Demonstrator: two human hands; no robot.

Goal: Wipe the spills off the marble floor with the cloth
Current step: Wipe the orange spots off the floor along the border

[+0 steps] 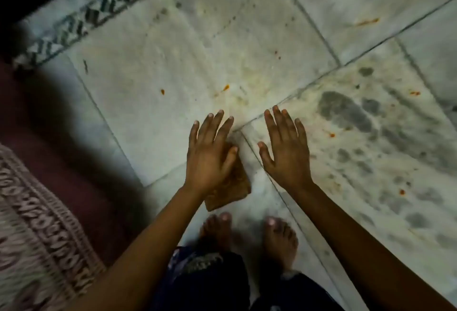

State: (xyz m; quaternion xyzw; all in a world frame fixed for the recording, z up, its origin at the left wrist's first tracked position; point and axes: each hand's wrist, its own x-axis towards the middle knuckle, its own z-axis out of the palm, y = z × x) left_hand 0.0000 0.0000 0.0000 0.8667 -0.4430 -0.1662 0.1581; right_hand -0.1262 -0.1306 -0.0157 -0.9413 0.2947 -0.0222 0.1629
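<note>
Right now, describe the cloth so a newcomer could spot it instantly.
Start at the pale marble floor, then find the person's bare feet at bottom centre. Just ahead of them lies the cloth, partly under the left hand. It is the only brown, folded thing there; the orange spills are tiny specks.

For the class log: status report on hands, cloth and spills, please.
Left hand and right hand open, fingers spread. Folded brown cloth under left hand, ungripped. Orange spills remain on grey marble floor. Nothing blocking.
</note>
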